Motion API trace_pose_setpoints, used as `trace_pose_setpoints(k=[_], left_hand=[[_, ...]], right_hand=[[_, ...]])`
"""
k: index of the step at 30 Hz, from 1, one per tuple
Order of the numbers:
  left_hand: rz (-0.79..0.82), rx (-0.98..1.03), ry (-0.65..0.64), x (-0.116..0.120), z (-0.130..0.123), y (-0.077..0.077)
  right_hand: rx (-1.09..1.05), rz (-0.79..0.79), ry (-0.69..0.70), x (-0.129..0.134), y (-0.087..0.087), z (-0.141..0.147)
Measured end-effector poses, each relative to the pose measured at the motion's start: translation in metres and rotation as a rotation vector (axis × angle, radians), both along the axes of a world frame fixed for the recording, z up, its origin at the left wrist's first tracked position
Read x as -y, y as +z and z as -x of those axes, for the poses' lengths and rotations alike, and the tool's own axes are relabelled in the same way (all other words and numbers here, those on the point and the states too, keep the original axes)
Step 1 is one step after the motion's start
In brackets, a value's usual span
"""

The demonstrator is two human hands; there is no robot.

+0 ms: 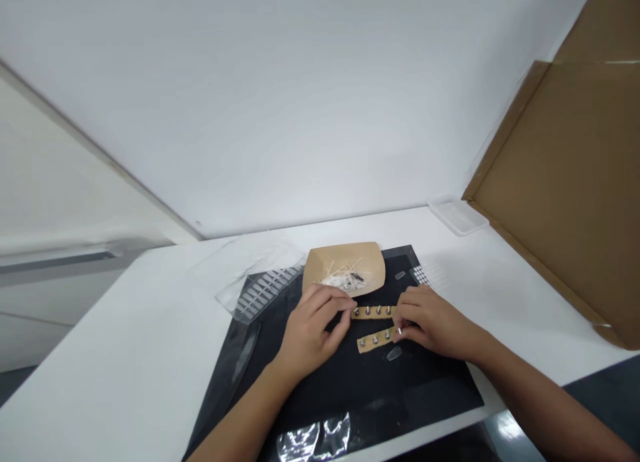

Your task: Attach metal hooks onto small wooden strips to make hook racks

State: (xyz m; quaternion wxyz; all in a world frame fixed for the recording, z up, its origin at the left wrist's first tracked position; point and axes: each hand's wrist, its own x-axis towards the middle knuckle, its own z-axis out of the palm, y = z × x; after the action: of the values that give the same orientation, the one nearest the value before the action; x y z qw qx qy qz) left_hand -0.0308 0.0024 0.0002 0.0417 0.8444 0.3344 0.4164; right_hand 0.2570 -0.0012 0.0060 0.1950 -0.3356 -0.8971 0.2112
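Observation:
Two tan strips set with small metal studs lie on the black mat (350,389). At the left end of the upper strip (373,313), my left hand (317,319) is closed, thumb and finger pinching beside its first stud. My right hand (427,319) is closed at the right end of the lower strip (369,347), its fingertips around a metal stud (399,331). That hand also hides the upper strip's right end. Just below the lower strip lies a clear nail tip (394,353); another clear nail tip (400,275) rests farther back.
Behind my hands sits a brown paper tray (345,254) holding white scraps. A clear compartment box (265,294) is at left, a sheet of white tabs (431,275) at right. A translucent container (459,218) stands by the cardboard panel (560,195). Shiny plastic (315,442) lies in front.

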Motion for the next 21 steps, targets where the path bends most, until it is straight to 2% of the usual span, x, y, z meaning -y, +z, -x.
trace_pose_setpoints(k=[5, 10, 15, 21], left_hand=[[0.082, -0.058, -0.166, 0.005, -0.003, -0.003], [0.204, -0.189, -0.267, 0.014, -0.01, -0.005], [0.244, -0.315, -0.242, 0.017, -0.013, -0.012], [0.318, -0.342, -0.203, 0.017, -0.013, -0.011]], right_hand=[[0.029, 0.002, 0.0, -0.002, -0.004, 0.001], [0.073, -0.013, 0.016, 0.001, -0.005, 0.002], [0.092, -0.049, 0.036, 0.001, -0.006, 0.002], [0.087, -0.007, 0.065, 0.0, -0.007, -0.002]])
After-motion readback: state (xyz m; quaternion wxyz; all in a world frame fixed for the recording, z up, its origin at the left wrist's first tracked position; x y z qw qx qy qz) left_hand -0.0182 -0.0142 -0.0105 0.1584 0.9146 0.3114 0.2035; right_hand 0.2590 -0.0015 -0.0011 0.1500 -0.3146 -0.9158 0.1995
